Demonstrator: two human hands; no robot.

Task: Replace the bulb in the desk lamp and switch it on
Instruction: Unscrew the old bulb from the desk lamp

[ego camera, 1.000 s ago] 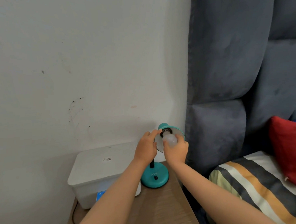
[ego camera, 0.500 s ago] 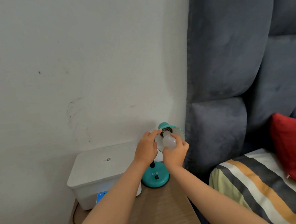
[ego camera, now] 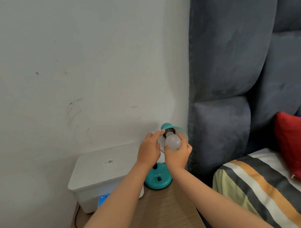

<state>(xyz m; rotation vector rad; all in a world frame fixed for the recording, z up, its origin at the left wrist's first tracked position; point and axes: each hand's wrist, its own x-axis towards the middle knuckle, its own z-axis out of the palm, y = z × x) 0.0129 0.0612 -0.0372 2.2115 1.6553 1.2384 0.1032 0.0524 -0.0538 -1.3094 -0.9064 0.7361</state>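
Re-gripped since one second ago: right hand [ego camera: 177,155] curled round frosted white globe bulb [ego camera: 172,142], more glass showing. Left hand [ego camera: 149,149] clasping teal metal desk-lamp shade [ego camera: 182,131]. Bulb just above right palm, axis up-left into dark socket [ego camera: 167,131]; right hand nearer.

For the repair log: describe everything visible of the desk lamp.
The desk lamp is small, teal and glossy. Its round base, lettered ATN with a black switch, stands on the wooden table beside a white box. A short black neck carries the shade, white inside, opening tilted toward the camera. The left hand holds the shade's rim; the right hand grips the unlit white bulb at the dark socket.
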